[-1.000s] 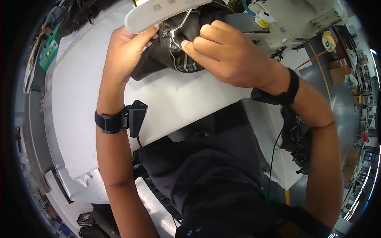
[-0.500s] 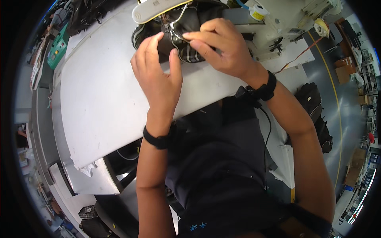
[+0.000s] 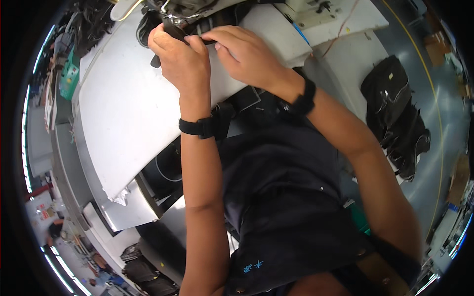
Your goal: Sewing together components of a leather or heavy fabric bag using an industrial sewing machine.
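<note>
While L hand [image 3: 183, 64] pinches dk fabric [image 3: 174, 31] | R hand [image 3: 251, 56] grip unclear | bag [image 3: 387, 93] contents hidden

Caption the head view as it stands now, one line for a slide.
Left hand gripping dark fabric, with the right hand close beside it, above a white table.

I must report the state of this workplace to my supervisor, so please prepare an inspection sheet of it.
Surface: white tabletop, ragged at its near left corner.
Job's things: dark fabric piece at the far side, partly hidden by the hands.
Clutter: dark bundle to the right; green box beyond the left edge.
Hands: left hand holds the dark fabric piece; right hand has its fingertips close by, grip unclear.
Cables: reddish cord at upper right; thin pale cable below the tabletop.
Surroundings: grey floor with a yellow line on the right.
</note>
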Demonstrator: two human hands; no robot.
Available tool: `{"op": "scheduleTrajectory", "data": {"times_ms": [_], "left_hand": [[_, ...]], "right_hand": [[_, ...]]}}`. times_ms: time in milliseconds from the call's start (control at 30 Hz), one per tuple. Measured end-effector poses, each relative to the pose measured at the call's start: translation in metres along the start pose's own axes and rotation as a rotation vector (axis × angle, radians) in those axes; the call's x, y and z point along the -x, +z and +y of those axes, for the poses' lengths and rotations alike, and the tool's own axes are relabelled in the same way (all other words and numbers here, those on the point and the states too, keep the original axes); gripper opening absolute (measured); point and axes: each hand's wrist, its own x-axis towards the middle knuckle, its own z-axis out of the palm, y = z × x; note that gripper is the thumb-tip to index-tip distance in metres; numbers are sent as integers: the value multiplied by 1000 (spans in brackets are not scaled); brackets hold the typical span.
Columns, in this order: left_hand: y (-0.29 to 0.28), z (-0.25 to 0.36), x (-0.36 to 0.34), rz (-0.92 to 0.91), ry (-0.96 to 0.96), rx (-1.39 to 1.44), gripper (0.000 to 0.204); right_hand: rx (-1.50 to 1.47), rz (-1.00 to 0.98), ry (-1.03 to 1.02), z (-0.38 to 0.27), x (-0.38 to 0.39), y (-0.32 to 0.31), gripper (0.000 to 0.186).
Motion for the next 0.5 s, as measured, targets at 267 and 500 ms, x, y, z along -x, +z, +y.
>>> {"op": "scheduleTrajectory", "data": {"times_ms": [267,500], "left_hand": [[2,-16,7,-85,159,100,67],[-30,1,9,-225,136,76,69]], "right_hand": [[-70,-262,246,27,-1,41,45],[-390,-528,566,9,-26,17,37]]}}
